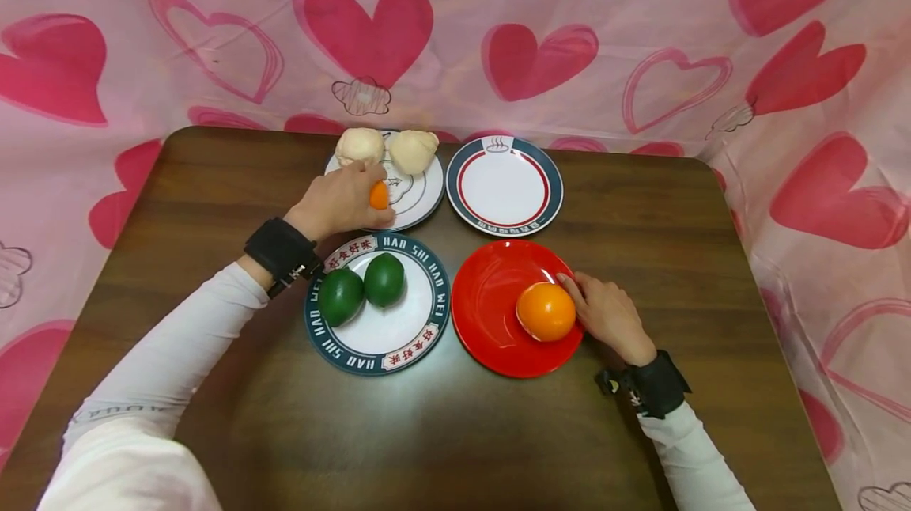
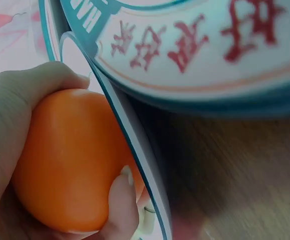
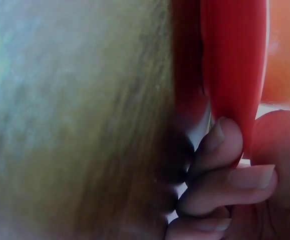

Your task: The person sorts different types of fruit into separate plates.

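Observation:
My left hand [image 1: 345, 198] grips a smooth orange [image 2: 74, 160] at a white plate with line drawings [image 1: 425, 198], its thumb and fingers curled round the fruit. Two pale, cream-coloured rounded pieces [image 1: 414, 152] lie toward that plate's back. On the right, my right hand [image 1: 605, 313] pinches the rim of the red plate [image 1: 484, 321], with fingertips [image 3: 227, 142] curled against its underside. A second orange [image 1: 546, 312] rests on the red plate, close beside that hand.
Two dark green, avocado-like fruits [image 1: 384, 280] lie on a blue-rimmed plate with lettering [image 1: 416, 341], just below the left wrist. Behind the red plate stands a bare white plate [image 1: 501, 187] with a dark rim. A heart-patterned cloth [image 1: 455, 44] hangs behind the wooden table [image 1: 398, 440].

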`<move>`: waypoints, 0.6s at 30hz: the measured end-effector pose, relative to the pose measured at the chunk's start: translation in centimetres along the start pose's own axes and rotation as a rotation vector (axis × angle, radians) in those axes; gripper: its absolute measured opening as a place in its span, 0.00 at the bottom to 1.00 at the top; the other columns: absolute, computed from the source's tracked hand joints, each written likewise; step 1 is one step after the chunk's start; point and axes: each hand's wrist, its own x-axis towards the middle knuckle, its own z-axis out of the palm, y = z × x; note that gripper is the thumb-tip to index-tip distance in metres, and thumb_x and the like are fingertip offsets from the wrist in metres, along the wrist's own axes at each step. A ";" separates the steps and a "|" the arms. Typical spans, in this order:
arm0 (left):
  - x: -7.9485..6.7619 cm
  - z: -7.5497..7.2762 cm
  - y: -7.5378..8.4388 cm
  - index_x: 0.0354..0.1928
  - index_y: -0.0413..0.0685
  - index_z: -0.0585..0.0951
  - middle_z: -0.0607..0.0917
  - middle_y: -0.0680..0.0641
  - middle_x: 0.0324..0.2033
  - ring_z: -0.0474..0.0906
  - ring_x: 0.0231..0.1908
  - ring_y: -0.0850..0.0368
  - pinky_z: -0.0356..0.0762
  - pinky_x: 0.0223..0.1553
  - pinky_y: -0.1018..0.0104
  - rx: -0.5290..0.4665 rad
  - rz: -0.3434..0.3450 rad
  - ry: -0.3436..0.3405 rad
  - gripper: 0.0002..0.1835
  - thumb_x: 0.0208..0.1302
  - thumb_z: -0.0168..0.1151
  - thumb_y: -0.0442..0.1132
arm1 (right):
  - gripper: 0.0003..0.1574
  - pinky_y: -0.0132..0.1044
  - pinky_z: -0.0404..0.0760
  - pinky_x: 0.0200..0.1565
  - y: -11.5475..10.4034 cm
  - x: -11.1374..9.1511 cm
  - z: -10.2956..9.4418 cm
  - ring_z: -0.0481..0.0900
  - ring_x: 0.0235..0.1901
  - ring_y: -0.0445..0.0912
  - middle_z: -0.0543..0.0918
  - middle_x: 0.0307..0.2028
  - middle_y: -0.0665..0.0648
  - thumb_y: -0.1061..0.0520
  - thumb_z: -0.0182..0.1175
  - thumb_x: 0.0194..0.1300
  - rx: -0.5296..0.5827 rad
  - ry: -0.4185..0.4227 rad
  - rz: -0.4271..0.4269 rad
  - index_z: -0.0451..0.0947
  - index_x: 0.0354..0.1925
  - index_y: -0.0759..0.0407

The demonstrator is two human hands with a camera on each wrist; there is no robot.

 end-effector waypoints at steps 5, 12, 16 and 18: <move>0.0 0.0 0.3 0.63 0.44 0.74 0.78 0.37 0.46 0.77 0.42 0.42 0.84 0.42 0.48 -0.023 0.025 0.018 0.33 0.60 0.68 0.56 | 0.34 0.35 0.72 0.29 0.0 0.0 -0.1 0.72 0.25 0.48 0.78 0.25 0.55 0.37 0.43 0.80 -0.014 0.012 -0.004 0.76 0.58 0.65; -0.4 -0.4 1.4 0.67 0.45 0.72 0.77 0.36 0.52 0.78 0.43 0.44 0.85 0.43 0.51 -0.066 0.046 0.016 0.36 0.63 0.66 0.56 | 0.31 0.35 0.71 0.27 0.1 -0.1 -0.1 0.71 0.23 0.47 0.77 0.24 0.54 0.38 0.45 0.80 -0.015 0.019 -0.007 0.77 0.51 0.63; -0.7 -1.2 3.0 0.67 0.46 0.73 0.76 0.36 0.53 0.78 0.41 0.46 0.86 0.40 0.54 -0.088 0.081 0.036 0.35 0.64 0.65 0.57 | 0.31 0.35 0.71 0.27 0.1 0.0 0.0 0.71 0.23 0.47 0.76 0.23 0.53 0.37 0.44 0.80 -0.010 0.020 -0.010 0.77 0.50 0.62; -0.9 -1.9 4.1 0.65 0.46 0.74 0.76 0.37 0.49 0.78 0.40 0.46 0.85 0.39 0.55 -0.090 0.113 0.060 0.33 0.65 0.65 0.57 | 0.31 0.35 0.72 0.27 0.1 0.0 -0.1 0.72 0.23 0.47 0.76 0.23 0.53 0.37 0.44 0.80 -0.004 0.025 -0.014 0.77 0.51 0.62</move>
